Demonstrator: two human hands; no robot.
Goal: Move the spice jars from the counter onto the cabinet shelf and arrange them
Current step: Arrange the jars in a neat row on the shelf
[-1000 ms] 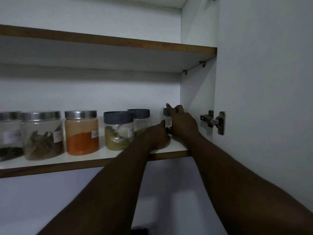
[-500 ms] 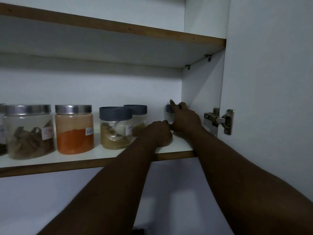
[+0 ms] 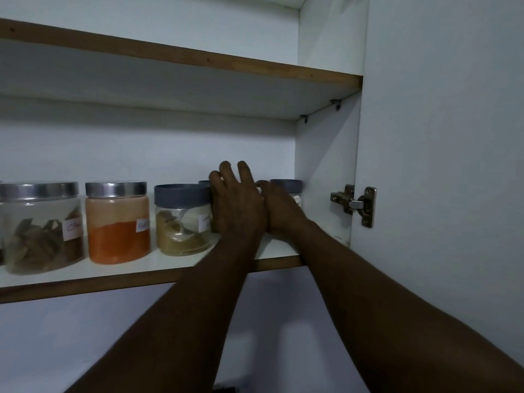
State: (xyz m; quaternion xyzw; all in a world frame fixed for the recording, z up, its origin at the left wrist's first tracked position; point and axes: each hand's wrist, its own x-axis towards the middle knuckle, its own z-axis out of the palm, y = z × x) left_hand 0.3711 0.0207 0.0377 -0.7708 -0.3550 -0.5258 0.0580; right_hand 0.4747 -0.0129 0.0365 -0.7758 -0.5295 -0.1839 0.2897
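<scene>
Several spice jars stand in a row on the cabinet shelf [image 3: 113, 275]. From the left: a steel-lidded jar of brown bark [image 3: 42, 228], a steel-lidded jar of orange powder [image 3: 117, 222], and a blue-lidded jar of tan powder [image 3: 181, 219]. Behind my left hand [image 3: 238, 205] only the lid edge of another blue-lidded jar [image 3: 203, 182] shows. The hand is raised in front of that jar with its fingers spread. My right hand [image 3: 280, 212] curls around the left front of the rightmost blue-lidded jar [image 3: 287, 186], near the cabinet's side wall.
An upper shelf [image 3: 170, 56] hangs close above the jars. The cabinet door [image 3: 439, 165] stands open at the right on a metal hinge [image 3: 354, 205]. A white wall lies below the shelf.
My left hand has lifted from a fist on the shelf and spread its fingers in front of the back jar. My right hand has slid down from the rightmost jar's lid to its side.
</scene>
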